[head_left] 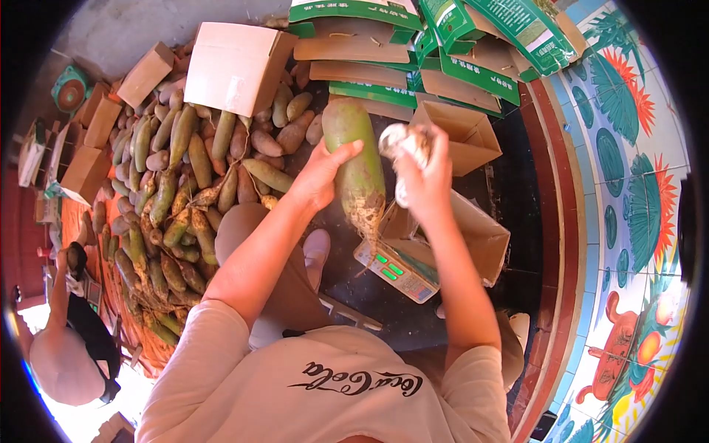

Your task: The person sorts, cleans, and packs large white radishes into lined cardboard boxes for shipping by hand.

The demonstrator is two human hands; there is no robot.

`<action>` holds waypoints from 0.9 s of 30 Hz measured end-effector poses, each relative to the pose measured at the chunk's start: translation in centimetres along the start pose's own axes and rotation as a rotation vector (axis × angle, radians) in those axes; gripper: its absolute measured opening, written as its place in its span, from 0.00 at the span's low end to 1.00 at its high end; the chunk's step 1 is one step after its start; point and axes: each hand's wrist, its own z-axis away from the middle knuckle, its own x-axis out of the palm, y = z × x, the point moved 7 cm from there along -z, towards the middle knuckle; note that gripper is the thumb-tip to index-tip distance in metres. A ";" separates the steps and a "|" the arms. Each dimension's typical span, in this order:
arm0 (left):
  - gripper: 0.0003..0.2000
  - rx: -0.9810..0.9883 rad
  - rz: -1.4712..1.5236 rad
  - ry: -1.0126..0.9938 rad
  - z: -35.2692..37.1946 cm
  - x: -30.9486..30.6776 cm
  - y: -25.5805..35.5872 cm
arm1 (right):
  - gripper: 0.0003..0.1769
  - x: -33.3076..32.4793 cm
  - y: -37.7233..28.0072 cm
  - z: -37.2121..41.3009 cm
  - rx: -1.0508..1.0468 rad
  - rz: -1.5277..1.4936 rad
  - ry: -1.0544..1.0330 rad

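Note:
My left hand [323, 171] grips a large green radish [356, 159] from its left side, the thumb lying across the skin. The radish is upright in view, its root end soiled and trailing thin roots. Bunched in my right hand [428, 171] is a white cloth [399, 142], close beside the radish's right side. Below the root end, a digital scale [395, 275] shows green lit figures. An open cardboard box [473, 240] stands by the scale, partly behind my right forearm.
A big heap of radishes [173, 196] covers the floor at left, with a closed carton [235, 70] on it. Green printed boxes [480, 81] are stacked ahead, near another open box [461, 136]. A tiled wall [620, 192] bounds the right. Another person [70, 354] is at far left.

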 end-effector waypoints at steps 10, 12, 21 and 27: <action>0.21 0.194 0.067 0.177 -0.2 -1.8 2.2 | 0.16 3.6 -1.6 9.2 -0.470 0.350 -0.317; 0.22 0.276 -0.040 0.228 -0.6 -2.7 3.9 | 0.15 2.6 0.0 8.6 -0.330 0.237 -0.210; 0.22 0.317 0.109 0.144 -0.9 -3.2 3.7 | 0.23 6.2 1.8 4.4 0.087 -0.269 -0.124; 0.23 0.287 0.132 0.240 -0.5 -3.5 3.9 | 0.21 7.6 4.0 4.7 0.269 -0.496 0.001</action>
